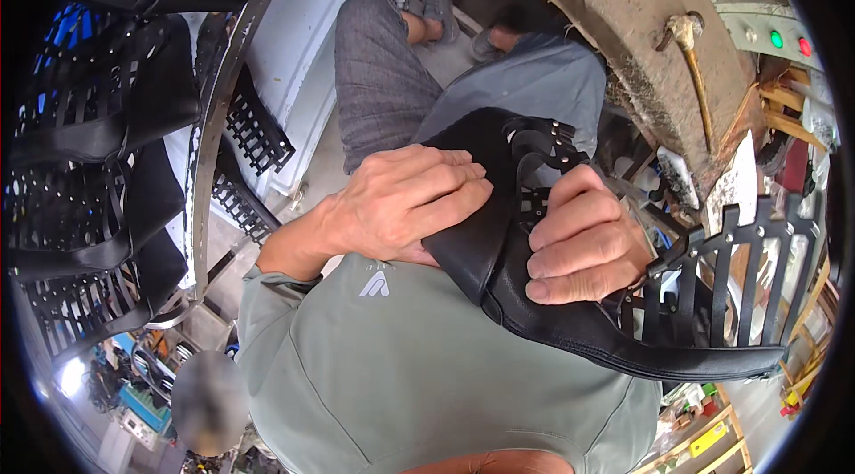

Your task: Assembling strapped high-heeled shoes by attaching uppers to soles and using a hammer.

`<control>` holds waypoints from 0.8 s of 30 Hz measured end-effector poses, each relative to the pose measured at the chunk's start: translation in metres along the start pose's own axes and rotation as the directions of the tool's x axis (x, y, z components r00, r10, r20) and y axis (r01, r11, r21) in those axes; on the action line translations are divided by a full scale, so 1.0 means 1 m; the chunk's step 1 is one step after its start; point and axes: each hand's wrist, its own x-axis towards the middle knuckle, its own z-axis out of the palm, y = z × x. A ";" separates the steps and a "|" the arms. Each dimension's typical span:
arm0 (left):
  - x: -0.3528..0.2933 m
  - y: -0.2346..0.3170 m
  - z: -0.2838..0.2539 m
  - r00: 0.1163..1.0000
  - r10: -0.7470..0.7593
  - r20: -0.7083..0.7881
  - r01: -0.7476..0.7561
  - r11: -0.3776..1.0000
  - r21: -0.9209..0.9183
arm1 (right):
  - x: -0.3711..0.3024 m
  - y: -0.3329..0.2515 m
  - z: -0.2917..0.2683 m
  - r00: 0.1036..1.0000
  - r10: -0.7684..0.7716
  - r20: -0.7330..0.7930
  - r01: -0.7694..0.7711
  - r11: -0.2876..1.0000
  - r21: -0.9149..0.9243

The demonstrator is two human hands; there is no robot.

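Across my lap and chest lies a black leather piece (pixel 470 251), with a broad smooth flap, a piped seam and a section of slit strips with metal rivets reaching out to the right. My left hand (pixel 419 198) presses its fingers over the flap's edge, its thumb hidden beneath. The fingers of my right hand (pixel 583 243) are wrapped round the folded middle of the same piece, close to a riveted loop (pixel 543 143). What lies under the right palm is hidden.
Several similar black leather pieces (pixel 80 145) hang at the left by a curved metal rail (pixel 218 109). At the upper right, a hammer (pixel 690 73) rests on a worn brown bench (pixel 632 2). Beyond it is a panel (pixel 757 33) with green and red buttons.
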 end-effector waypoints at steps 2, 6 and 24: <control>-0.001 -0.001 0.001 1.000 0.000 -0.014 0.000 1.000 0.000 | -0.003 0.001 -0.003 0.999 -0.015 0.030 0.015 1.000 -0.018; -0.002 -0.003 0.000 1.000 0.002 0.017 -0.002 1.000 0.016 | -0.007 0.003 -0.007 0.999 -0.008 0.050 0.007 1.000 0.012; 0.058 -0.014 -0.050 0.854 -0.365 -0.371 0.347 0.930 -0.118 | -0.054 0.061 -0.097 0.370 0.315 -0.874 -0.560 0.826 0.060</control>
